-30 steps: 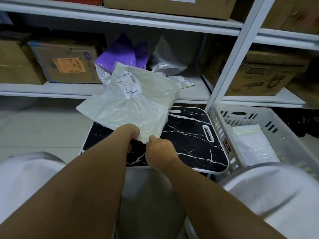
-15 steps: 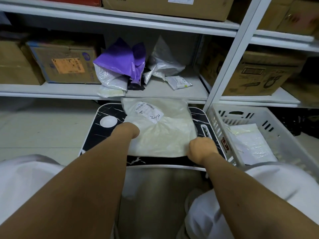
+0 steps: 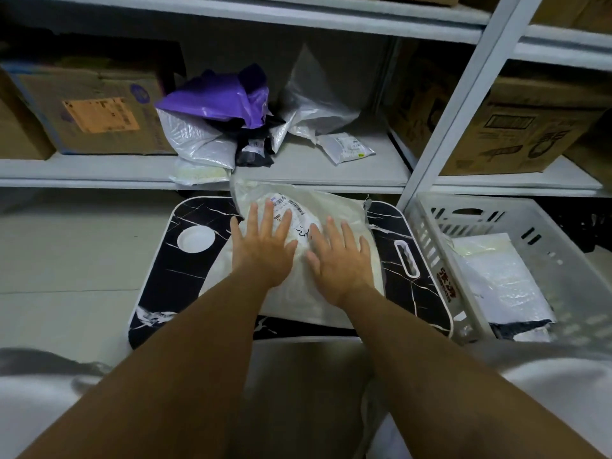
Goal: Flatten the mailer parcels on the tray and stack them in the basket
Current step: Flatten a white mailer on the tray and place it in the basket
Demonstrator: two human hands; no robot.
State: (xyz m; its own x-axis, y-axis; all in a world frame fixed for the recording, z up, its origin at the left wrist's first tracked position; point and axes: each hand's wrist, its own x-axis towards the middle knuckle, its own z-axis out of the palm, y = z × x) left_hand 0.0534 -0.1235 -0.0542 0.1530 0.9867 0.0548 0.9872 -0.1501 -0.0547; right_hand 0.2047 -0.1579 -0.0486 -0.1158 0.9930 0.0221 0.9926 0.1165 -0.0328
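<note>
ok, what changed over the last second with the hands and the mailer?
The white mailer came down from being held up by its near edge and now lies on the tray. The left hand and right hand let go of its corners and now press flat on top, fingers spread. The basket, the parcels inside it and the bags on the shelf stayed put.

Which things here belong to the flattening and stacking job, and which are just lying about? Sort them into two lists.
Job:
white mailer, pressed flat by left hand and right hand
black marbled tray
white basket
mailers in the basket

Lying about:
cardboard boxes
shelf frame
</note>
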